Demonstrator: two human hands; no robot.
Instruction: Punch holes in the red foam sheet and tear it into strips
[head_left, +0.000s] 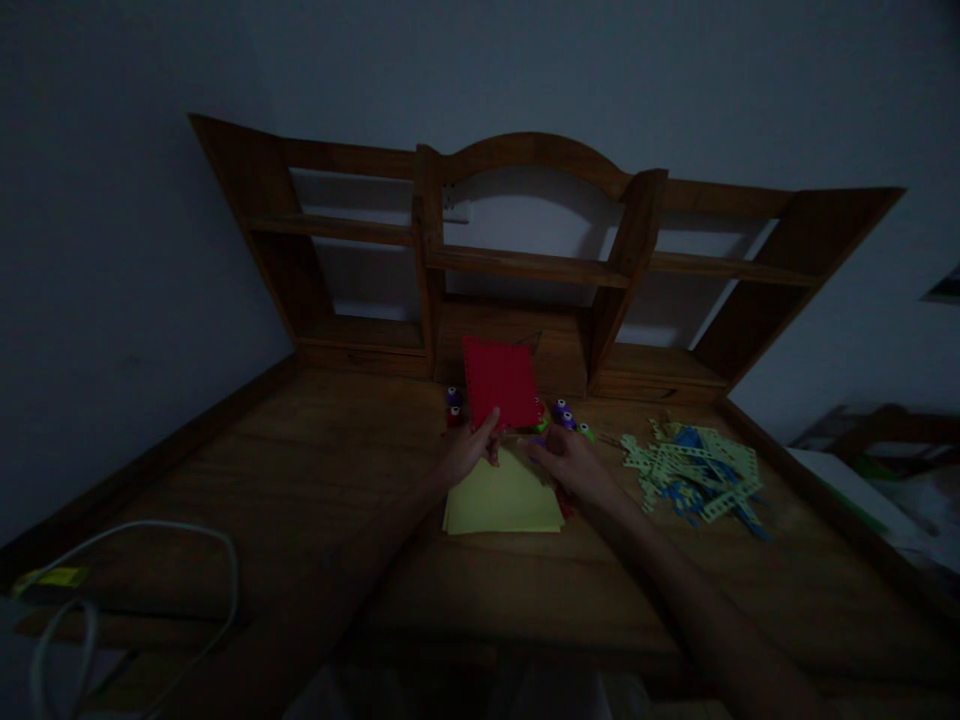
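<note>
My left hand [474, 452] is closed, its thumb overlapping the lower edge of a red panel [501, 380] with small notches along its side. What its curled fingers hold, if anything, is too dark to make out. My right hand [568, 458] pinches a small purple piece [534, 446], close to the left fingertips. Below both hands lies a stack of pale yellow sheets [504, 497], with something red at its right edge. Small toy pieces with round eyes lie around the panel: purple ones [564, 414] and a green one [586, 432] to the right, a red one [454, 415] to the left.
On the right of the wooden desk [330, 450] lies a tangled heap of pale green and blue perforated strips [697, 470]. A wooden shelf unit [525, 265] stands along the back. A white cable [232, 560] loops at the front left. The room is dim.
</note>
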